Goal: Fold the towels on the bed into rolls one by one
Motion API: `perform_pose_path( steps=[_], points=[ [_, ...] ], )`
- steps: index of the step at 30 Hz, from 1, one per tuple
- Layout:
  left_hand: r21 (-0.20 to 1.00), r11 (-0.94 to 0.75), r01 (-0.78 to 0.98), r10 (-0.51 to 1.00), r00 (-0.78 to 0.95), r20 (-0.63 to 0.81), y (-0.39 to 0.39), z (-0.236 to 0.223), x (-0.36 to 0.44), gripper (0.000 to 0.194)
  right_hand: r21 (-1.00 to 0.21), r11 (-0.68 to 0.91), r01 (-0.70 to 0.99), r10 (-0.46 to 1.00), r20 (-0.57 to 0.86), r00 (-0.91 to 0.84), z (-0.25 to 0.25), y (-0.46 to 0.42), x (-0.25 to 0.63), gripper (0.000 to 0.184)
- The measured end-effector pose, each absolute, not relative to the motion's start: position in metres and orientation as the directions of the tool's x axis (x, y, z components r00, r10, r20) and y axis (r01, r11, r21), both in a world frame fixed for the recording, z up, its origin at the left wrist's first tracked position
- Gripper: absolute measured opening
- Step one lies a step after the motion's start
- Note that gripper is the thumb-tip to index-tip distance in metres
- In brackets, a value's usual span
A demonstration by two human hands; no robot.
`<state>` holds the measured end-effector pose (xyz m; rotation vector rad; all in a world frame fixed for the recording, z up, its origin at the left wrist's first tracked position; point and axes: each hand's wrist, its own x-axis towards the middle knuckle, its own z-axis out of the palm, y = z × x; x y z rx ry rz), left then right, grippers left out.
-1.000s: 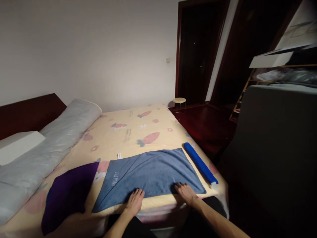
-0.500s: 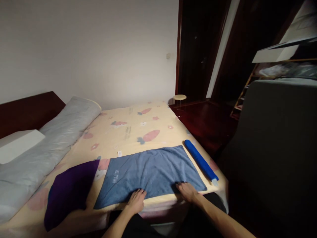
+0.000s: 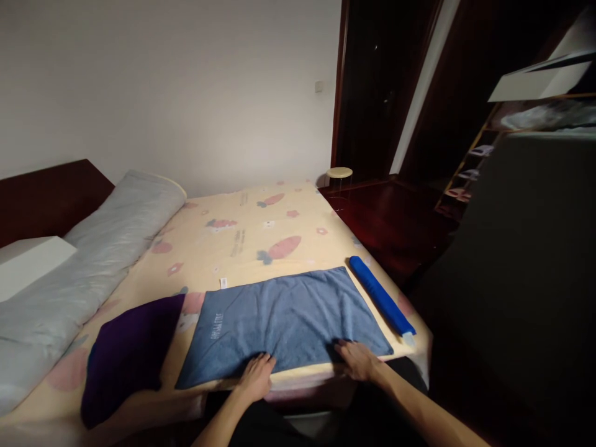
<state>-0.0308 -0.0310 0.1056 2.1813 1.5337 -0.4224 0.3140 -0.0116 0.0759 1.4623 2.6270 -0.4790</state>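
A blue-grey towel (image 3: 298, 316) with pale lettering near its left end lies spread on the bed, creased towards its near edge. My left hand (image 3: 257, 374) is at that edge, left of the middle, its fingers closed on the cloth. Further right along the same edge, my right hand (image 3: 357, 360) has its fingers curled onto the towel; the fingertips are partly in shadow. To the right of the towel lies a rolled blue towel (image 3: 379, 295) with a white tag. A dark purple cloth (image 3: 133, 357) lies flat on the left.
The bed (image 3: 233, 248) has a cream sheet with carrot prints. Grey bedding (image 3: 107, 242) and a white box (image 3: 32, 264) lie along the headboard side. A round stool (image 3: 339, 173) stands beyond the bed's far corner. A large dark panel (image 3: 526, 261) and shelving are on the right.
The view has shifted slightly, with the shelving appearing farther right. Both hands stay at the towel's near edge, and the cloths lie as before.
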Motion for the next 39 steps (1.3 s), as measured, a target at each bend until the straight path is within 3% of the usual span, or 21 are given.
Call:
perform_pose_path(
  steps=[4,9,14,18,24,30,34,39],
  points=[
    [0.212,-0.279,0.937,0.813,0.347,-0.467,-0.034,0.115,-0.03,0.058,-0.255,0.474,0.843,0.821,-0.217,-0.528,0.076,-0.014,0.314,0.05],
    [0.29,-0.293,0.911,0.836,0.392,-0.384,-0.024,0.137,-0.033,0.026,-0.288,0.434,0.854,0.857,-0.161,-0.49,0.093,-0.008,0.307,0.031],
    [0.239,-0.289,0.927,0.934,0.328,-0.143,0.015,0.145,-0.018,0.04,-0.333,0.438,0.835,0.884,-0.006,-0.467,0.117,0.026,0.269,0.045],
    [0.19,-0.222,0.956,0.973,0.23,-0.02,0.047,0.116,0.021,0.063,-0.383,0.389,0.838,0.91,0.019,-0.414,0.102,0.053,0.216,0.059],
    [0.152,-0.168,0.974,0.985,0.171,-0.008,0.049,0.049,0.055,0.058,-0.399,0.383,0.834,0.917,0.051,-0.397,0.053,0.058,0.178,0.058],
    [0.149,-0.13,0.98,0.991,0.13,0.012,0.043,0.055,0.035,0.056,-0.343,0.408,0.846,0.913,0.158,-0.376,0.041,0.054,0.202,0.053],
    [0.103,0.02,0.995,1.0,-0.022,0.014,0.044,0.061,-0.003,0.053,-0.305,0.299,0.904,0.948,0.205,-0.244,0.037,0.055,0.236,0.053],
    [0.025,0.248,0.968,0.965,-0.249,0.087,0.033,0.055,-0.093,0.055,-0.241,0.033,0.97,0.977,0.212,0.02,0.027,0.046,0.307,0.056]
  ],
)
